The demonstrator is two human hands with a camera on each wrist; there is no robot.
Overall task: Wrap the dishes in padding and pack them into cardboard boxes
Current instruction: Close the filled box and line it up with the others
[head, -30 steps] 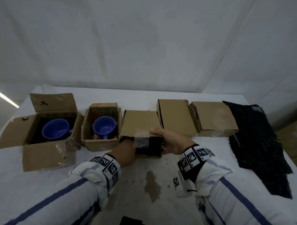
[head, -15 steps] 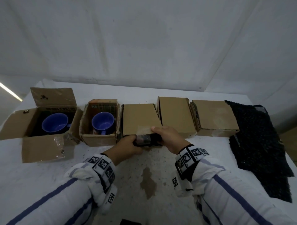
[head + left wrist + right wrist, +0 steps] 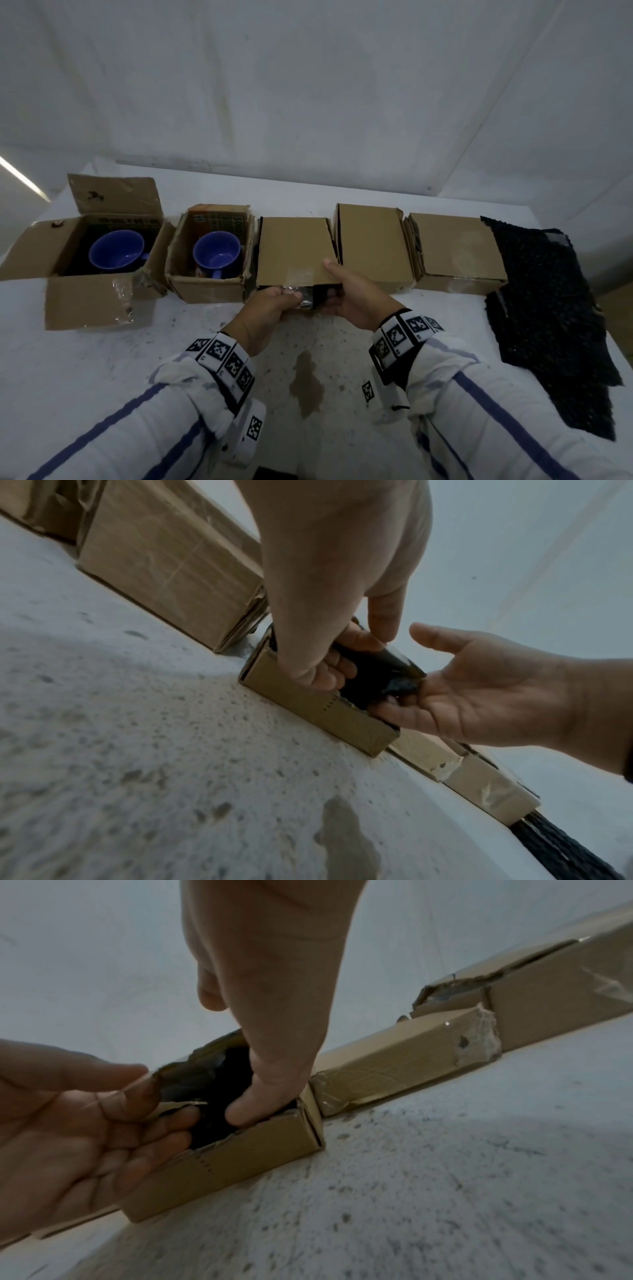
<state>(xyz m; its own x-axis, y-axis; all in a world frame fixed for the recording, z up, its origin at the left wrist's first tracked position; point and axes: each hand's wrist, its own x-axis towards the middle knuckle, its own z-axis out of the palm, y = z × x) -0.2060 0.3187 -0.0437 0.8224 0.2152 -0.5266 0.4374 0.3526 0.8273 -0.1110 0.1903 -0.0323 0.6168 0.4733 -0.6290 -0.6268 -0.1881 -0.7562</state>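
Note:
The middle cardboard box point(image 3: 294, 250) stands in a row of boxes, its lid down almost flat. Black padding point(image 3: 373, 674) fills the narrow gap at its front. My left hand point(image 3: 291, 299) pinches the lid's taped front edge, with the fingers curled into the gap. My right hand point(image 3: 329, 284) lays its thumb on the lid, and its fingers point(image 3: 246, 1110) hook inside the front right corner. Whatever the padding wraps is hidden. Two blue mugs point(image 3: 116, 251) point(image 3: 216, 251) sit in open boxes to the left.
Two closed boxes point(image 3: 373, 246) point(image 3: 459, 250) stand to the right of the middle one. Sheets of black padding point(image 3: 548, 308) lie at the table's right edge. The large open box point(image 3: 85, 308) spreads its flaps at the far left. A brown stain point(image 3: 306, 387) marks the white table point(image 3: 102, 377).
The middle box's lid has come down over the black padding, and the dark gap at its front has shrunk. Both hands have stayed at the front edge.

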